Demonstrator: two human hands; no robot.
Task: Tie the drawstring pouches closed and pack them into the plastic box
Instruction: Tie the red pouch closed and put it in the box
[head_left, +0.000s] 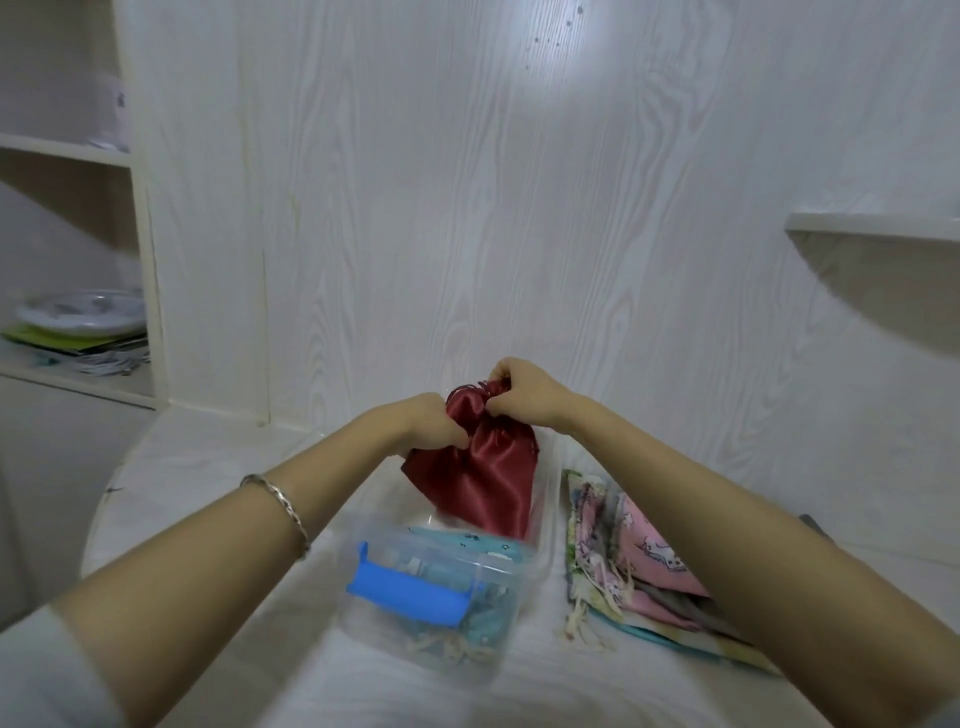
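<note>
Both hands, left hand (431, 426), right hand (524, 392), gripping red pouch (478, 483) over plastic box (431, 597), pouch pile (644, 566) beside, possibly untied

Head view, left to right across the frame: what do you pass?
White plate on the shelf → silver bracelet on a wrist → clear plastic box with blue latch → pile of patterned fabric pouches → white wall ledge.

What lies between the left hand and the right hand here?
The gathered neck of the red satin pouch: the left hand pinches it from one side, the right hand from the other. The head view shows this.
</note>
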